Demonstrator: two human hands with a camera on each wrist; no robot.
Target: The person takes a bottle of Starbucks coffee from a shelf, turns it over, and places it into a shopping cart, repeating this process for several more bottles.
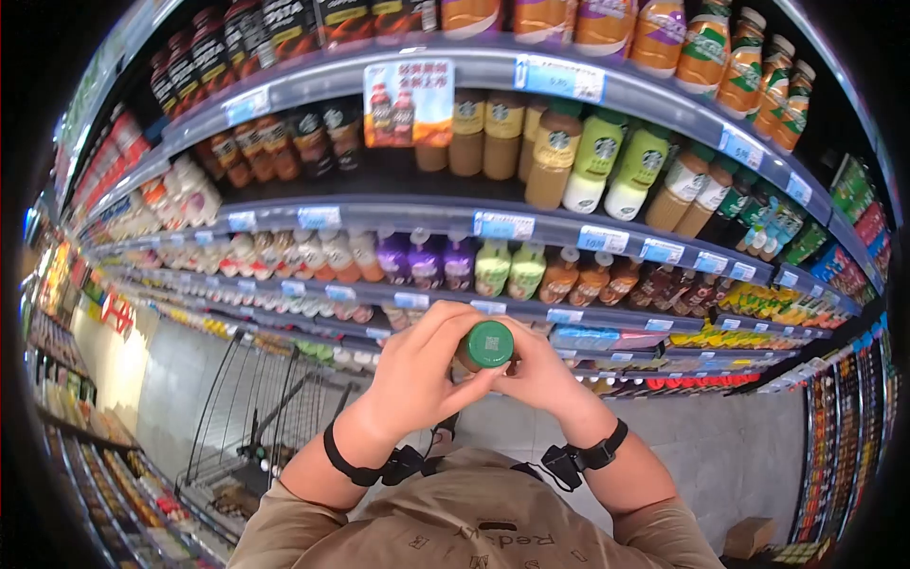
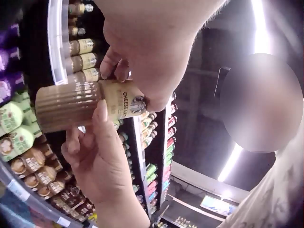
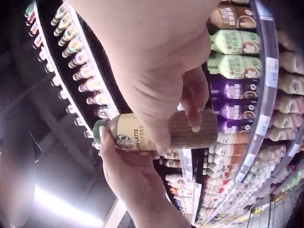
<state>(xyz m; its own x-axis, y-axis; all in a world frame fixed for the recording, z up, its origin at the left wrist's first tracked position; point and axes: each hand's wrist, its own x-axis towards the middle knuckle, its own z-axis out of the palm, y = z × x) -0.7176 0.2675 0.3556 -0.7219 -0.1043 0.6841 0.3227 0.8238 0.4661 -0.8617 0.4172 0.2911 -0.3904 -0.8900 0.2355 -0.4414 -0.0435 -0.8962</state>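
Observation:
In front of the person's chest, both hands grip a brown latte bottle (image 2: 66, 107) with a pale yellow label and a green cap (image 1: 490, 343). The cap faces up towards the head camera. My left hand (image 1: 408, 365) holds the upper part, its thumb close to the cap in the right wrist view. Lower down, my right hand (image 1: 548, 375) grips the ribbed body, and its thumb lies along the bottle's side in the left wrist view. Part of the label, printed with a round logo, is covered by fingers.
Drink shelves (image 1: 379, 216) curve across the front, with similar yellow-label bottles (image 1: 555, 156) and green-and-white bottles (image 1: 594, 163) on one level. A promotional sign (image 1: 409, 104) hangs from the shelf edge above. A wire shopping cart (image 1: 227, 408) stands at the left on the grey floor (image 1: 701, 446).

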